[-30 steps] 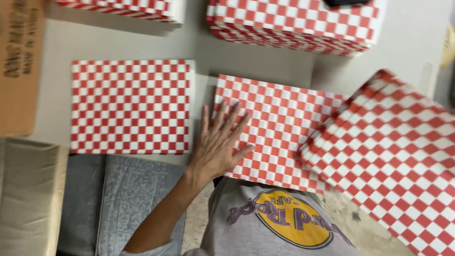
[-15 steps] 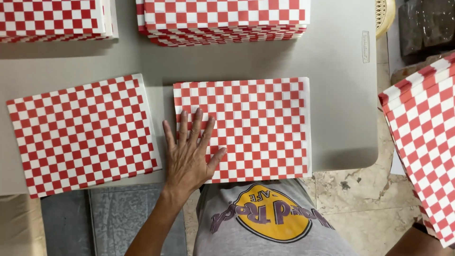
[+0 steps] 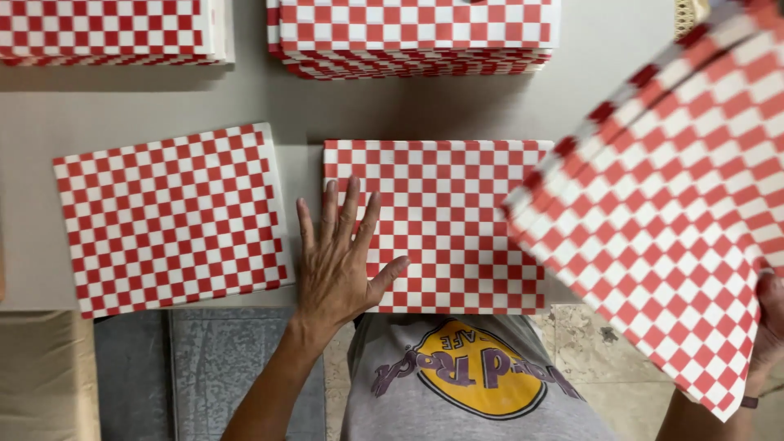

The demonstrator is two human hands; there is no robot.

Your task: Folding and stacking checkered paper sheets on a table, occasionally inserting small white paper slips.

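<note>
With the left hand pressed flat and spread on the near-left corner of the middle checkered sheet, the right hand, gripping the raised bundle of checkered sheets at far right, should probably lower it squarely, edges matched.

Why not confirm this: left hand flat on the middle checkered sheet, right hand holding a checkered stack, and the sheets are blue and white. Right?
Not quite. The head view shows the sheets are red and white, not blue. The left hand does lie flat there, and the right hand holds a stack.
</note>
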